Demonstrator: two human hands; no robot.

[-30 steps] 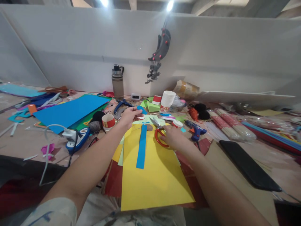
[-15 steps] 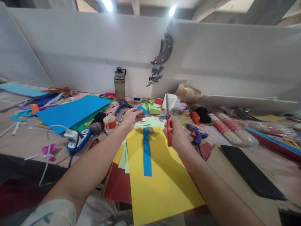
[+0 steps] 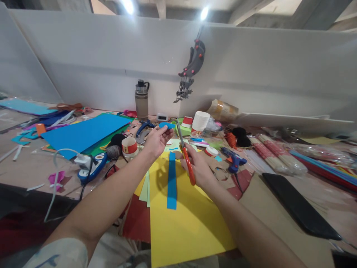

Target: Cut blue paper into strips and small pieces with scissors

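Note:
Between the thumb and fingers of my left hand (image 3: 158, 140) is a small piece of blue paper (image 3: 166, 125). My right hand (image 3: 199, 165) grips orange-handled scissors (image 3: 187, 160), their blades pointing up and leaning left, close to the blue piece. Whether the blades touch the paper I cannot tell. Below both hands lies a yellow sheet (image 3: 192, 227), and on it rests a blue paper strip (image 3: 172, 182). A small brown round piece, partly hidden, sits near the sheet's far end.
A red-and-white paper cup (image 3: 129, 147) and dark yarn stand left of my hands. A blue glue gun (image 3: 235, 160) and a black phone-like slab (image 3: 299, 204) lie right. Behind are a bottle (image 3: 142, 100), stacked cups (image 3: 200, 123) and a hanging grey ornament (image 3: 192, 67).
My right hand has moved left, and the scissors have tilted from upright to leaning left, nearer the blue piece. My left hand has turned slightly. The yellow sheet has shifted a little left.

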